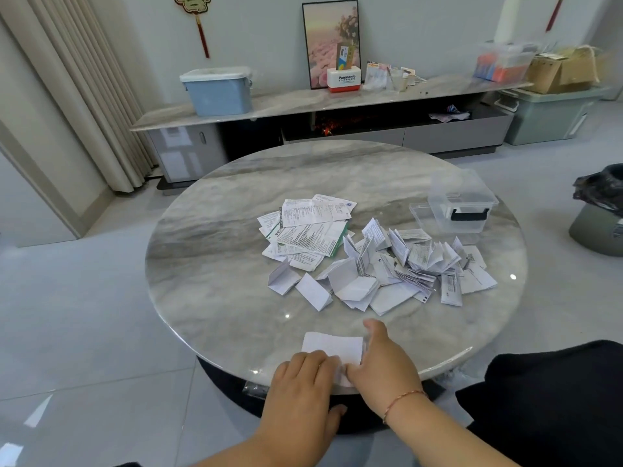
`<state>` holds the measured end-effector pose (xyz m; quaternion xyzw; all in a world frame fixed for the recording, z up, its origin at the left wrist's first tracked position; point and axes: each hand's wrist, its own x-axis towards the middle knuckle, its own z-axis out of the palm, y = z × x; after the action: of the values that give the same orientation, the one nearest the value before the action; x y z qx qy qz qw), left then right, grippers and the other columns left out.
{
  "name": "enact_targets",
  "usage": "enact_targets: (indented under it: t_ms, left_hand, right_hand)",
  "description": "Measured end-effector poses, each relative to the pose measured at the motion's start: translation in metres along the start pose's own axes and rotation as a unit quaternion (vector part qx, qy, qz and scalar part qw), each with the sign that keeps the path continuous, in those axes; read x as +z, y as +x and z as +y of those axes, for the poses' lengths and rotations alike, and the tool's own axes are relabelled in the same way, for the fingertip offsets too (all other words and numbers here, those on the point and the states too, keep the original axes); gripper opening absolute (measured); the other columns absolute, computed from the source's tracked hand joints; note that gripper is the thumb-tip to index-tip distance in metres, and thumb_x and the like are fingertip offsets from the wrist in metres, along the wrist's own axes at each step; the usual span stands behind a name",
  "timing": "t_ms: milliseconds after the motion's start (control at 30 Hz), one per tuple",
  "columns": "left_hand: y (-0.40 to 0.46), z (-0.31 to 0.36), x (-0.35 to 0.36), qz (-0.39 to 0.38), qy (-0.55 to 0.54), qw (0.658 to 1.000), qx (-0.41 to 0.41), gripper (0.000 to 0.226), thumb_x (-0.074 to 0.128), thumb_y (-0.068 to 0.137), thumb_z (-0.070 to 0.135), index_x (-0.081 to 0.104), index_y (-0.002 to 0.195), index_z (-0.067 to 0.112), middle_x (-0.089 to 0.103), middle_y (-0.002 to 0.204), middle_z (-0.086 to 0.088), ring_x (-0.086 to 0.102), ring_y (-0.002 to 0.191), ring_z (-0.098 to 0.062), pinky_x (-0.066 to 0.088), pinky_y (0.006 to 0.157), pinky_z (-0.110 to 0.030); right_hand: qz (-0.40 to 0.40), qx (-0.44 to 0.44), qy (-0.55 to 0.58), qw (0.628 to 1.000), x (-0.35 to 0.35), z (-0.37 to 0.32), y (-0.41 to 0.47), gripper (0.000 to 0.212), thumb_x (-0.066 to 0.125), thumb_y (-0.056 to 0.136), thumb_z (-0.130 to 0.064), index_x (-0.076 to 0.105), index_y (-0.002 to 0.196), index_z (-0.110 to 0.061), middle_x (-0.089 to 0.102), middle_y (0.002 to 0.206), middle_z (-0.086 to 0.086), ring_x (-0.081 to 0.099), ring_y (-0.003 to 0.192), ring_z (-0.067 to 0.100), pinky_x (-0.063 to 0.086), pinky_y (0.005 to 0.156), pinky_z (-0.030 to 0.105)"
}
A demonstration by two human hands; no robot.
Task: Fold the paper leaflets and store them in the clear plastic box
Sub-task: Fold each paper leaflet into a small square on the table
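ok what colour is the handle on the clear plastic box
Black: the handle on the clear plastic box is a dark bar, seen in the head view.

Glossy smooth marble-look desk (215, 251); matt white paper leaflets (381, 264), creased; clear smooth plastic box (462, 203); shiny tiled floor (84, 315); far left, matt blue plastic bin (219, 92).

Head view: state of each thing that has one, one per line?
Leaflet under the hands: flat at the table's near edge, mid-fold.
Left hand: fingers pressing that leaflet.
Right hand: pinching its right edge.
Unfolded leaflets: flat, stacked loosely.
Folded leaflets: heaped on table.
Clear plastic box: open, lid beside it, looks empty.
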<state>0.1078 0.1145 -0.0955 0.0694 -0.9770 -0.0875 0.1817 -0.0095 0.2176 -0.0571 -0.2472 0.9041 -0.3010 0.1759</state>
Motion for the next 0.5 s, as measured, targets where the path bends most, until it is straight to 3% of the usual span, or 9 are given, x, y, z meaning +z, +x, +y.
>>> enact_targets:
  t_ms: [100,167,267,367,500]
  left_hand:
    - [0.001,-0.002,0.002,0.023,-0.003,1.000,0.005,0.027,0.053,0.060,0.034,0.060,0.083,0.023,0.056,0.085,0.009,0.052,0.076,-0.015,0.032,0.067,-0.027]
    - [0.002,-0.006,0.000,0.047,-0.018,0.998,0.025,0.011,0.053,0.065,0.025,0.058,0.074,0.022,0.055,0.079,0.009,0.053,0.071,-0.016,0.034,0.066,-0.025]
    - [-0.002,-0.011,-0.006,0.058,-0.105,0.992,0.025,0.004,0.055,0.075,0.021,0.055,0.079,0.021,0.057,0.090,0.008,0.053,0.070,-0.011,0.038,0.065,-0.016]
    - [-0.006,-0.015,-0.008,0.066,-0.177,0.981,-0.034,0.011,0.055,0.079,0.025,0.054,0.090,0.025,0.051,0.109,0.013,0.054,0.067,-0.002,0.041,0.058,-0.009]
    - [-0.007,-0.015,-0.008,0.054,-0.214,0.971,-0.093,0.024,0.048,0.081,0.032,0.042,0.103,0.036,0.040,0.110,0.024,0.052,0.082,0.003,0.044,0.065,-0.010]
  right_hand:
    - [-0.057,0.037,0.072,0.995,-0.005,0.001,-0.008,0.076,0.069,0.073,-0.035,0.029,0.135,-0.021,0.057,0.110,-0.003,0.058,0.101,0.015,0.045,0.086,0.022]
    - [-0.060,0.002,0.041,0.997,-0.019,0.004,-0.007,0.076,0.073,0.065,-0.042,0.034,0.129,-0.029,0.051,0.103,-0.009,0.054,0.101,0.011,0.042,0.084,0.020]
    - [-0.111,-0.152,-0.048,0.981,-0.045,0.008,0.001,0.079,0.070,0.049,-0.054,0.044,0.122,-0.037,0.042,0.104,-0.017,0.042,0.106,0.006,0.033,0.085,0.012]
    - [-0.206,-0.203,-0.020,0.957,-0.046,0.012,0.006,0.064,0.077,0.059,-0.037,0.050,0.117,-0.040,0.053,0.109,-0.021,0.043,0.103,-0.003,0.034,0.086,0.007]
    - [-0.102,-0.178,0.029,0.978,-0.020,0.011,0.012,0.033,0.070,0.077,-0.022,0.057,0.101,-0.041,0.059,0.083,-0.011,0.055,0.080,0.001,0.037,0.071,0.005]
